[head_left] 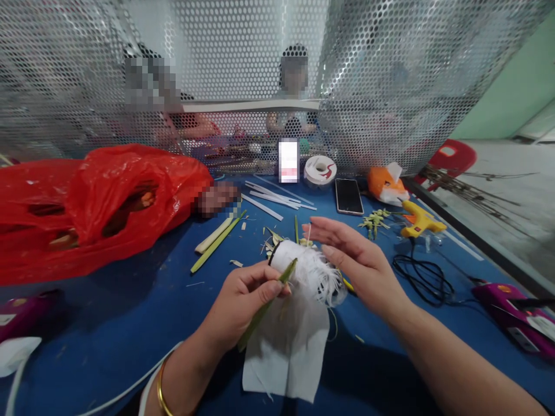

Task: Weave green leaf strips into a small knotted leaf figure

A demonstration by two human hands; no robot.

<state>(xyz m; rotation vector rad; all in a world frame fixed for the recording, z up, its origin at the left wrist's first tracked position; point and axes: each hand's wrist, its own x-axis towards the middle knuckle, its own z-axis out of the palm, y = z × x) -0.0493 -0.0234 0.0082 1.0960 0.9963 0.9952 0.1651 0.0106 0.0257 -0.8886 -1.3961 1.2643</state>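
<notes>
White cloth (286,352) hangs limp, likely light; grip its rolled top. Left hand (243,300) pinches green strip (260,315); right hand (353,260) splayed, empty, 3 o'clock.

A blue surface fenced in by perforated metal screens.

The blue surface (130,323) runs up to a perforated metal screen (390,86) that stands along its far edge and angles round down the right side. A white rail (251,106) crosses the screen partway up. Through the holes two people (293,75) show dimly, seated, I think, at another bench on the far side. Past the right edge lies a pale grey floor (498,173) with a red plastic chair (451,157) on it, close to the screen, and beyond that rises a pale green wall (515,92). The light is soft and even, glinting on the metal.
</notes>
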